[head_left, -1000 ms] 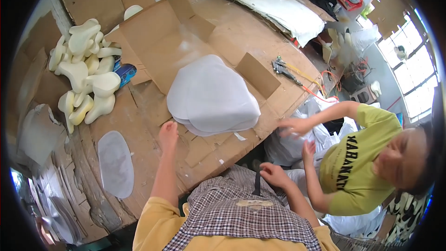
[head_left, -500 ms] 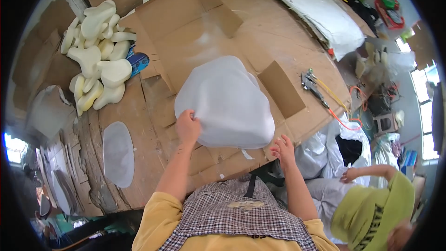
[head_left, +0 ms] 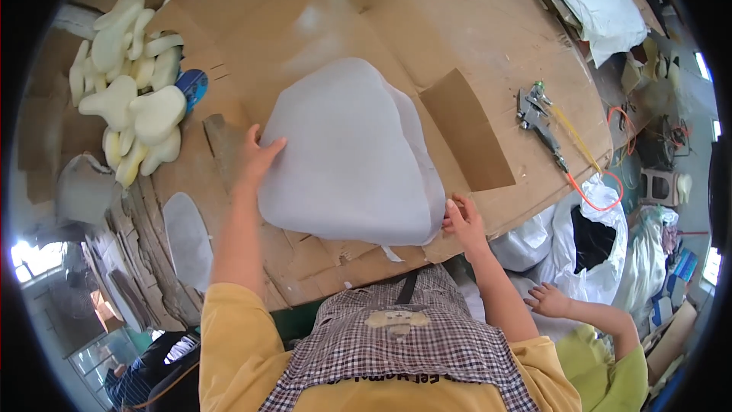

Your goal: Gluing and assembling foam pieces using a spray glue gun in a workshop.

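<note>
Head view: our left hand, spread, ungripping, is higher up the stack now; right hand, half-curled, meets its corner, grip unclear. 2 sides covered.

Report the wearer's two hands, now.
Left hand: open, at the gray sheet stack's left edge.
Right hand: partly curled at its lower-right edge; grip unclear.

1. Illumination: even, diffuse light on the table about the fingers; shadows soft.
2. Glare: overexposed patches far left and far right of the fingers.
3. Distortion: fisheye curvature increasing outward from the fingers; periphery soft, rim black.
</note>
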Available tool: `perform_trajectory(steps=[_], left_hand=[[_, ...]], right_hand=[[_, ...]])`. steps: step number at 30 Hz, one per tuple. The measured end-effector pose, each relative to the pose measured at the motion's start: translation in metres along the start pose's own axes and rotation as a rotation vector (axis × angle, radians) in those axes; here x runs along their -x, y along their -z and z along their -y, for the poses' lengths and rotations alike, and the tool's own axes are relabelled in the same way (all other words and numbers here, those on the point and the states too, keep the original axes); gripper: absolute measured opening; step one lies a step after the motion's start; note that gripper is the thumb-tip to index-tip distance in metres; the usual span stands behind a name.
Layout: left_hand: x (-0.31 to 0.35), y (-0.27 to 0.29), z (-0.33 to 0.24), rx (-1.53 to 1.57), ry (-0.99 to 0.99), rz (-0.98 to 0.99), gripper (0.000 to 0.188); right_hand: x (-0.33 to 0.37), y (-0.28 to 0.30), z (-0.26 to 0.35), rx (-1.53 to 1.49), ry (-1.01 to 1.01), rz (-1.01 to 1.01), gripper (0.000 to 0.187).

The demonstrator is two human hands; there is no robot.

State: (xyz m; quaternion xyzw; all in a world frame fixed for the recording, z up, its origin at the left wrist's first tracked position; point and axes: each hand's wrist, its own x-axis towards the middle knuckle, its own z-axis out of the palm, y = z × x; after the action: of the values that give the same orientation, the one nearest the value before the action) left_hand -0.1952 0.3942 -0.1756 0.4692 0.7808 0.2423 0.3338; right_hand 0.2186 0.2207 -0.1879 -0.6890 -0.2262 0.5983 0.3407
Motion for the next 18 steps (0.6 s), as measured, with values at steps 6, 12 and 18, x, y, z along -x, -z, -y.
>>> perform_trajectory(steps=[6, 12, 18], left_hand=[[-0.019, 0.005, -0.012, 0.012, 0.172, 0.336, 0.082], [-0.036, 0.013, -0.026, 0.008, 0.269, 0.620, 0.077], [-0.026, 0.010, -0.023, 0.087, 0.197, 0.586, 0.081]], right_hand=[[-0.006, -0.007, 0.007, 0.185, -0.104, -0.039, 0.048], [-0.004, -0.018, -0.002, 0.560, 0.164, -0.178, 0.048], [0.006, -0.034, 0.001, 0.424, 0.157, -0.282, 0.048]])
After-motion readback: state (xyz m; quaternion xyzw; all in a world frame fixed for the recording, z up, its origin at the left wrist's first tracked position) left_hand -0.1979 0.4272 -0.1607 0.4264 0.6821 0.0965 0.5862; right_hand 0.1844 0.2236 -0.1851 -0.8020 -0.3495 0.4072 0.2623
